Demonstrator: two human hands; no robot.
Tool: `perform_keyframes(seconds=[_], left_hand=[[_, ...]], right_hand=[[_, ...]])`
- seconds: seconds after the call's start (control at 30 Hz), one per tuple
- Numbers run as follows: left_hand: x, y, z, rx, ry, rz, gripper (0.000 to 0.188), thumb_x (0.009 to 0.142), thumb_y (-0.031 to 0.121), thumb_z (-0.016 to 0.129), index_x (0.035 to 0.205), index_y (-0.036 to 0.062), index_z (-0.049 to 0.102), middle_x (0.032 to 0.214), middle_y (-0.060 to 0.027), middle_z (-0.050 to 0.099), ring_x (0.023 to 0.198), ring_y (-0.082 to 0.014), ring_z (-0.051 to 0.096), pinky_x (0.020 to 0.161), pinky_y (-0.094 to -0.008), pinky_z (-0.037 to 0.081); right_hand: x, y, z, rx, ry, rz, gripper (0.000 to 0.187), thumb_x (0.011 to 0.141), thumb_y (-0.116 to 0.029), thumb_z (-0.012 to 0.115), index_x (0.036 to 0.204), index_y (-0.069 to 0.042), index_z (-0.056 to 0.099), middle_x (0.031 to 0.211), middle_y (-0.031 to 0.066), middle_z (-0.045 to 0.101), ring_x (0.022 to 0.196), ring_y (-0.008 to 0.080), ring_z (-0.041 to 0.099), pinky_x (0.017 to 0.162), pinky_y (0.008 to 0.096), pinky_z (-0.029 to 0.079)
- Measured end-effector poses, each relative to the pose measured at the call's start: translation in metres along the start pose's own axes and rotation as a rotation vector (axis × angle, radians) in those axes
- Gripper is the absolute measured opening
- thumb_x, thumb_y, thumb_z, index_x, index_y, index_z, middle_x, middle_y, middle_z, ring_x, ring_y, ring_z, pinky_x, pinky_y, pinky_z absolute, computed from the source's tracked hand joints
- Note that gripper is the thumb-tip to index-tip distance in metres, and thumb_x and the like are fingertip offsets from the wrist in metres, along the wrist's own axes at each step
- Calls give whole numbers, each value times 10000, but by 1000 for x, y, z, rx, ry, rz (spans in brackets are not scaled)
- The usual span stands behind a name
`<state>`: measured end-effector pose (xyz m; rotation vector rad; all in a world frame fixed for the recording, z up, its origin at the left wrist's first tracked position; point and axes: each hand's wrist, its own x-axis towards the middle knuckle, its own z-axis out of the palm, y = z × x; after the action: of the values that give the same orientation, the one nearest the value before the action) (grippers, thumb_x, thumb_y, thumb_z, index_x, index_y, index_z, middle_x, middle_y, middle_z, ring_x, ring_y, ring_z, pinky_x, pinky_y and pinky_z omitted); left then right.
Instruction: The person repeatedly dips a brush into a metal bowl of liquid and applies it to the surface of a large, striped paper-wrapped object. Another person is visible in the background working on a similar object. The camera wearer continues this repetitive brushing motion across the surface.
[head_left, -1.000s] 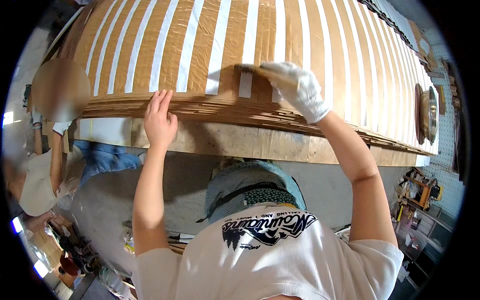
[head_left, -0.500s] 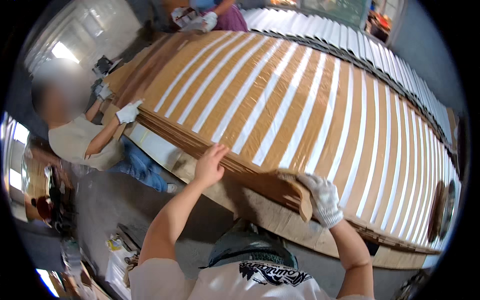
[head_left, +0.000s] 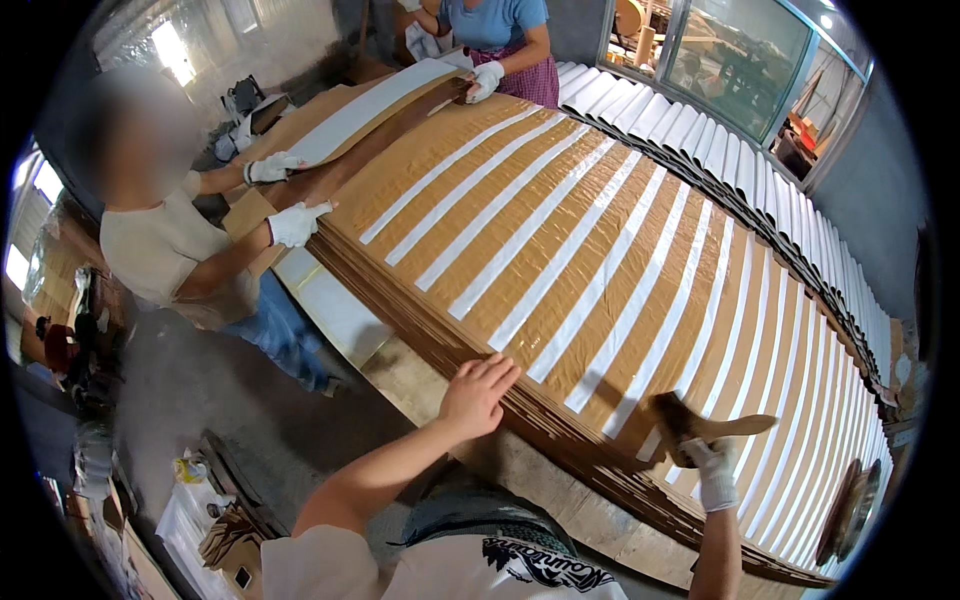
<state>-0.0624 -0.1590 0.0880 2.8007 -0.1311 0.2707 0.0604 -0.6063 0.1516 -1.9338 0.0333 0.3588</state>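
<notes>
My bare left hand (head_left: 478,398) rests on the near edge of a stack of brown sheets (head_left: 420,335), fingers stretched out. The stack's top is brown and lies under rows of white strips (head_left: 560,285). At the right, above the top sheet, my gloved right hand (head_left: 713,468) grips a brush (head_left: 735,427) with a wooden handle and a dark brown head. The glove hides part of the brush. I cannot tell whether the brush touches the sheet.
At the left a person's gloved hands (head_left: 293,225) are at the stack's far left end. Another person (head_left: 505,45) stands beyond it; a white-faced strip (head_left: 375,108) spans between them. Curved white sheets (head_left: 690,120) line the far side. A round object (head_left: 855,512) lies at the right end.
My right hand has lifted the brush from the near edge and moved it right over the strips. A white-faced strip now shows between the two other people. The view has shifted.
</notes>
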Motion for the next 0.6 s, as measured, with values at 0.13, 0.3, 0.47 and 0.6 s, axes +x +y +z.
perform_keyframes(seconds=[0.13, 0.3, 0.47, 0.6], left_hand=[[-1, -11, -1, -2, 1, 74, 645, 834, 181, 637, 1459, 80, 516, 1489, -118, 520, 1419, -279, 439, 1203, -469, 286], [21, -30, 1, -115, 75, 201, 518, 781, 162, 646, 1291, 73, 646, 1272, -90, 631, 1223, -266, 573, 1183, -525, 320], [26, -49, 23, -122, 227, 304, 432, 814, 140, 627, 1240, 84, 671, 1221, -82, 625, 1176, -246, 575, 1111, -650, 353], [32, -47, 26, -24, 269, 371, 330, 880, 137, 613, 1199, 98, 688, 1206, -77, 612, 1163, -228, 561, 1062, -645, 418]], right_hand=[[26, -41, -16, 442, 171, -99, 249, 887, -161, 724, 1075, -3, 685, 893, 9, 679, 836, 133, 649, 810, 326, 530], [65, -115, 64, 336, 218, 46, 392, 949, -254, 709, 1253, -11, 665, 1152, 33, 708, 1071, 134, 658, 947, 312, 502], [123, -164, 183, -126, -80, 60, 386, 918, -166, 748, 1232, 42, 664, 1071, 131, 744, 915, 162, 717, 803, 321, 584], [164, -150, 197, -471, -119, -444, 451, 882, -129, 755, 1313, -49, 651, 1164, 145, 741, 1065, 233, 699, 955, 354, 556]])
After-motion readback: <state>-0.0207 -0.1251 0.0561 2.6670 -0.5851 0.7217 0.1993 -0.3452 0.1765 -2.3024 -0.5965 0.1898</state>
